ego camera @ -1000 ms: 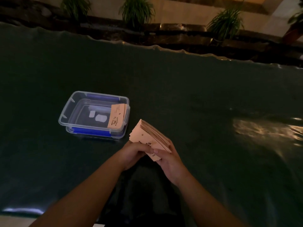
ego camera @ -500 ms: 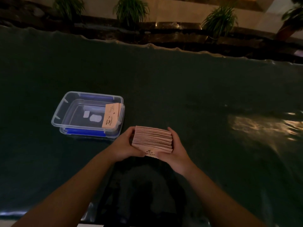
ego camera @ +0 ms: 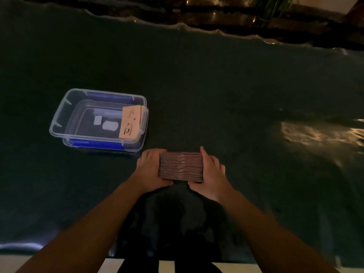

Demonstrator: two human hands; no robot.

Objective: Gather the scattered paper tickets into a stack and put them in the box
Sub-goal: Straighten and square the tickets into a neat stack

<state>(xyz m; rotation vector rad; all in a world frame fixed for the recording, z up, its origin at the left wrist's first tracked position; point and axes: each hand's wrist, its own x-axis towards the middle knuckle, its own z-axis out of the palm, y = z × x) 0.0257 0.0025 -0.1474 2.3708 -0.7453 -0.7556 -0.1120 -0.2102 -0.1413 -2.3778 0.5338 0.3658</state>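
Note:
A thick stack of pinkish paper tickets [ego camera: 181, 166] stands on its edge on the dark green table, squared between both hands. My left hand [ego camera: 150, 170] presses its left end and my right hand [ego camera: 211, 174] presses its right end. To the upper left sits a clear plastic box [ego camera: 59, 123] with blue clips, resting on its lid. One ticket [ego camera: 130, 122] with a printed cup leans against the box's inner right wall.
The dark green cloth-covered table [ego camera: 216, 95] stretches wide on all sides, with a bright light reflection at the right [ego camera: 319, 133]. Its far edge meets a dark ledge with potted plants [ego camera: 271, 4]. The near table edge runs along the bottom.
The stack was tilted and fanned in my hands, then turned on its edge and lowered onto the table. Both hands now squeeze its ends square.

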